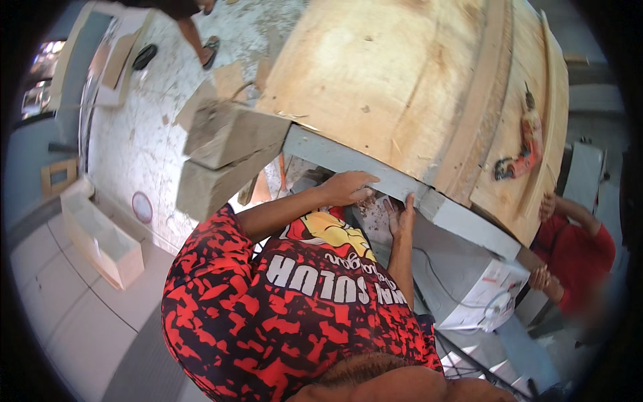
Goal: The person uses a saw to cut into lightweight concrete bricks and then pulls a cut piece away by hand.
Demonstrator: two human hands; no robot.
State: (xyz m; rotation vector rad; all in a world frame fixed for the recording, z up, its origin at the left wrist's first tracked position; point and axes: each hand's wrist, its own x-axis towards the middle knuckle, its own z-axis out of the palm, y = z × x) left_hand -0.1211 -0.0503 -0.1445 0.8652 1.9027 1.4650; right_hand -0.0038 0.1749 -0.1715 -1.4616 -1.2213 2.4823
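Note:
A large plywood panel rests on a grey board in front of me. My left hand reaches to this board's lower edge, index finger stretched out and other fingers partly bent. Just right of it, my right hand is raised against the same edge, fingers apart and pointing up. Debris shows in the shadowed gap around my hands. A red power drill lies on the panel's right side. Rough, grey-brown blocks jut out at the panel's front left corner.
A co-worker in red grips the right side with both hands. Another person's legs show at top left. An open wooden box stands on the left floor. A grey cabinet with a cable is below the panel, near scattered wood scraps.

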